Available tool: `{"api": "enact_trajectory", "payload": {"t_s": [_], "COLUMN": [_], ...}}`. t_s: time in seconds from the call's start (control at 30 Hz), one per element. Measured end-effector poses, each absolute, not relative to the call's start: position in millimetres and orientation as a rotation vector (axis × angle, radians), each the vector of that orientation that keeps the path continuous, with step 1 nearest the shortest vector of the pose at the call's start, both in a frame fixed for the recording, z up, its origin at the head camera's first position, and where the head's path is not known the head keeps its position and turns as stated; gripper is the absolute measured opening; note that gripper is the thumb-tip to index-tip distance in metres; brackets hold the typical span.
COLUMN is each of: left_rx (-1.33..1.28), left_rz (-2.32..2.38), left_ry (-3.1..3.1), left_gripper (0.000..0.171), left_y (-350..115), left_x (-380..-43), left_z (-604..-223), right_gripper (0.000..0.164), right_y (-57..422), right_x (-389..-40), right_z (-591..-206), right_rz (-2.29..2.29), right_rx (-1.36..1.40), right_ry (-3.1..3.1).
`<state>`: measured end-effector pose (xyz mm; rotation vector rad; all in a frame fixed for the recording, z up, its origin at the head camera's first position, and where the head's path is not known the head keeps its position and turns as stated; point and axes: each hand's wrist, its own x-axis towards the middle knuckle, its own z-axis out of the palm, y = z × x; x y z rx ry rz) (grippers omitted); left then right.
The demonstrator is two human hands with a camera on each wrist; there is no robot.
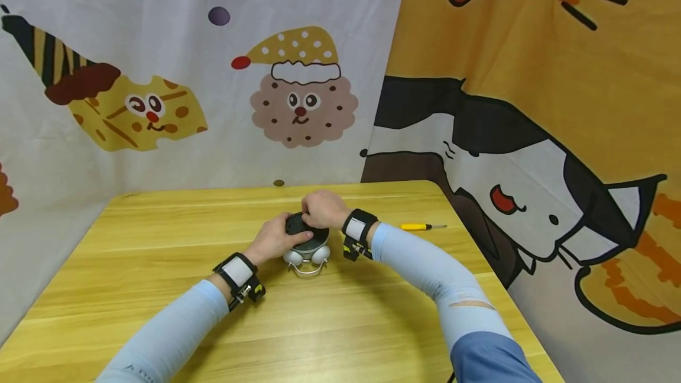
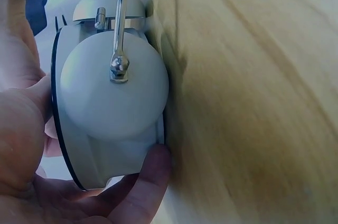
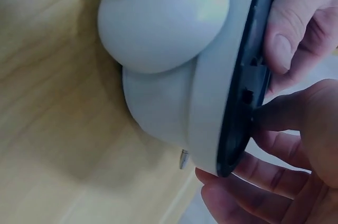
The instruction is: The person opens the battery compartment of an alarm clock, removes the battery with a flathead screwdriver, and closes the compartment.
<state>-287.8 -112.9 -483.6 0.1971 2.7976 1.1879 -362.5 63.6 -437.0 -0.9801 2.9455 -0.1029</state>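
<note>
A white twin-bell alarm clock (image 2: 113,89) lies face down on the wooden table, its black back (image 1: 295,224) turned up. Its bells and wire handle point toward the person. My left hand (image 1: 273,237) grips the clock's left side, the thumb lying over the back and the fingers round the body. From the far right, my right hand (image 1: 323,210) holds the rim. In the right wrist view its thumb (image 3: 280,112) presses on the black back (image 3: 240,123) close to a small dark opening, while other fingers curl at the edge. The clock's face is hidden underneath.
A screwdriver (image 1: 415,227) with a yellow handle lies at the right of the wooden table (image 1: 159,241), its tip pointing right. Behind the table hangs a printed cloth (image 1: 175,28) with cartoon figures, and another cloth hangs along the right.
</note>
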Motion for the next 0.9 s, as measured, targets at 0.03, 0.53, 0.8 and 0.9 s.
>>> {"api": "enact_trajectory", "payload": {"t_s": [0.03, 0.53, 0.8, 0.9], "left_rx": [0.192, 0.171, 0.170, 0.188], "left_rz": [1.184, 1.176, 1.172, 1.170], "left_ry": [2.800, 2.811, 2.815, 2.822], "left_gripper": [0.077, 0.073, 0.076, 0.076], "left_y": [-113, -112, -113, -114], "left_x": [-288, -286, -285, -286], "left_z": [-483, -481, -480, -481], "right_gripper": [0.019, 0.016, 0.014, 0.015], "right_y": [63, 56, 57, 59], "right_x": [-362, -365, -373, -374], "right_z": [-436, -424, -432, -434], "right_rz": [-0.081, 0.020, -0.082, -0.129], "right_rx": [-0.986, -0.957, -0.959, -0.953], "right_ry": [2.943, 2.897, 2.875, 2.871]}}
